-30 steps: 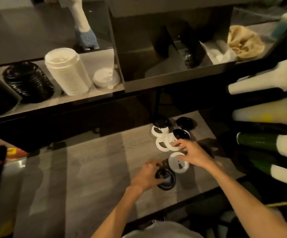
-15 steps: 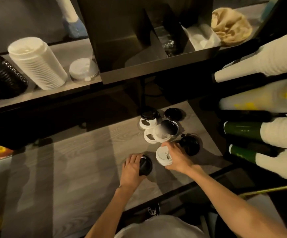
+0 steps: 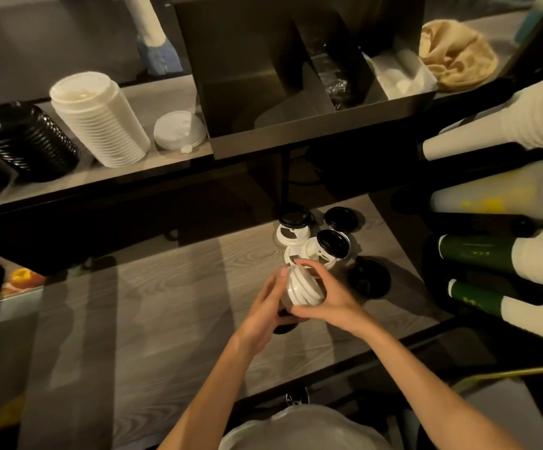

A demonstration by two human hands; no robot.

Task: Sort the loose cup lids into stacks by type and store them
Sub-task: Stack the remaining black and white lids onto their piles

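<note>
a dim wood-grain bench (image 3: 153, 319) lies under a shelf (image 3: 179, 157) where sorted lids already stand: a black lid stack (image 3: 26, 141) at far left, then a tall white lid stack (image 3: 101, 118), then one flat white lid (image 3: 179, 129). lower down, the left hand (image 3: 263, 310) and right hand (image 3: 325, 297) meet over the bench, fingers curled round a small stack of white lids (image 3: 304, 285) held on edge; something dark shows under it, too hidden to name. behind and right, loose black and white lids (image 3: 315, 241) remain mixed on the bench, one black lid (image 3: 369, 276) apart. i judge sorting is partway, with these left to stack and store.
</note>
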